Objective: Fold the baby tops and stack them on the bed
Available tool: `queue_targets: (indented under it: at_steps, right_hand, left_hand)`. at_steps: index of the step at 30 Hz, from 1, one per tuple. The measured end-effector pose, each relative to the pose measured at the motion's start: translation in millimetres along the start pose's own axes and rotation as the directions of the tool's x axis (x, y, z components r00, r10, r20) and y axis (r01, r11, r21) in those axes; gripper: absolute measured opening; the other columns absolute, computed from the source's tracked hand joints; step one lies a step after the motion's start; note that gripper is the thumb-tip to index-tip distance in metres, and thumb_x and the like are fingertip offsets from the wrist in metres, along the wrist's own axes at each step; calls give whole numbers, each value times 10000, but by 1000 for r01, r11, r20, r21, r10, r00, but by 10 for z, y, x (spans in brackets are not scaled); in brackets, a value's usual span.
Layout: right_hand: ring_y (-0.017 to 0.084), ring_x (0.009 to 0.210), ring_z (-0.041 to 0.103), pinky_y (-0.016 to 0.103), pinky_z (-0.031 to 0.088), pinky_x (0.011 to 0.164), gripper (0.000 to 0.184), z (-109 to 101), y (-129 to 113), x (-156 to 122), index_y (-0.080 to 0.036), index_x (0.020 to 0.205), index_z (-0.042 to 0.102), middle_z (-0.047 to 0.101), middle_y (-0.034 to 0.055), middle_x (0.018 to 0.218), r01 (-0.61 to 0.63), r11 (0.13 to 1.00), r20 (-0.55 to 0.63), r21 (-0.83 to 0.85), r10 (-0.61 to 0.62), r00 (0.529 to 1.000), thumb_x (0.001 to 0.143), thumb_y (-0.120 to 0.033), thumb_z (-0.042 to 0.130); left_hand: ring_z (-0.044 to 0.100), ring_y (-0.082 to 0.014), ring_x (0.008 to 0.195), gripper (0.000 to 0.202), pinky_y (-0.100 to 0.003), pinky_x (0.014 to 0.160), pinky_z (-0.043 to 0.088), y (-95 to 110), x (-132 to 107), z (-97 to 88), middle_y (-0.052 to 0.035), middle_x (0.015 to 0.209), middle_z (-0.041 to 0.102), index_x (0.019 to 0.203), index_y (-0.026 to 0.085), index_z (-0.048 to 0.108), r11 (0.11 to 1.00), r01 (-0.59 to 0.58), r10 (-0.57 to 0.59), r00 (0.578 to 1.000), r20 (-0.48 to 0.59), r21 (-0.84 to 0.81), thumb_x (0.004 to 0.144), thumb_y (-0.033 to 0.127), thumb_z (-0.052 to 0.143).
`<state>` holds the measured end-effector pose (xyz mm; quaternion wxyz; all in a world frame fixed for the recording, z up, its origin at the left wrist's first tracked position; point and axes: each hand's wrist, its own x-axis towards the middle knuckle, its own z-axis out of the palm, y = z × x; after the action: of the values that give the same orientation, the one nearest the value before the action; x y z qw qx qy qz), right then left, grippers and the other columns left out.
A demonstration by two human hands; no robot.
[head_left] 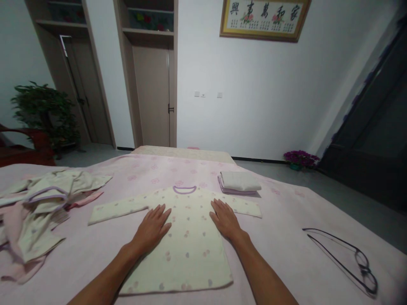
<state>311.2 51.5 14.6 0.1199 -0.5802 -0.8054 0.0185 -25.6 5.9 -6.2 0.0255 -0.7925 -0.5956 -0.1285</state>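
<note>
A pale cream long-sleeved shirt (190,250) with small printed motifs and a purple neckline lies spread flat, its neck pointing away from me and its sleeves stretched to both sides. My left hand (154,224) rests flat on the shirt's left side, just below the sleeve joint. On the opposite side, my right hand (225,218) lies palm down near the right armpit, fingers extended. Neither hand grips the cloth. Just beyond the right sleeve sits a folded stack of clothes (240,182), whitish on top with a lilac layer beneath.
A pink flowered sheet (273,254) covers the surface. Rumpled clothes (41,212) are heaped at the left. Black-framed glasses (362,267) lie at the right with their arms unfolded. Purple flowers (300,157) stand on the floor beyond, and a leafy plant (46,112) is at far left.
</note>
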Motion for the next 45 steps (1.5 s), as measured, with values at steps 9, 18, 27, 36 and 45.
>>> queue_targets:
  at_steps: [9,18,27,36,45]
  right_hand:
    - [218,1499,220,391,108,1217,582,3,3,-31,-179,1524,381,313,74,1606,-11,1000,30,-28,12,999,1011,-445,308]
    - [223,1473,281,396,138,1209,555,67,21,-13,-177,1490,435,373,77,1579,-3,999,-27,-38,2,1000,1003,-426,344]
    - [230,1464,299,412,158,1197,528,65,6,-22,-195,1477,450,394,91,1566,-5,999,-42,-48,3,999,1002,-403,350]
    - [233,1457,310,406,162,1197,529,69,-9,-23,-181,1473,456,402,92,1561,-2,998,-49,-55,-1,999,1002,-396,346]
    - [246,1466,285,423,137,1197,525,71,-47,-26,-177,1480,442,397,105,1562,-25,996,-39,-82,22,999,1009,-378,330]
  left_hand:
    - [335,-296,1459,543,-471,1181,267,-22,-28,29,-107,1567,390,1468,251,489,1000,-12,11,999,-34,-25,983,482,414]
    - [379,-309,1433,524,-496,1164,295,-8,-18,30,-123,1537,439,1438,235,526,998,-10,6,997,-73,-58,977,464,430]
    - [485,-258,1360,449,-442,1154,352,-114,-44,13,-94,1451,552,1314,207,638,961,14,-59,986,-155,-277,937,404,492]
    - [551,-240,1296,380,-419,1134,387,-148,-26,24,-65,1369,627,1172,232,719,911,39,-129,972,-196,-410,886,363,507]
    - [628,-240,1166,368,-403,1061,449,-133,-41,-163,-72,1205,713,1105,211,722,831,39,-168,968,-185,-554,917,396,465]
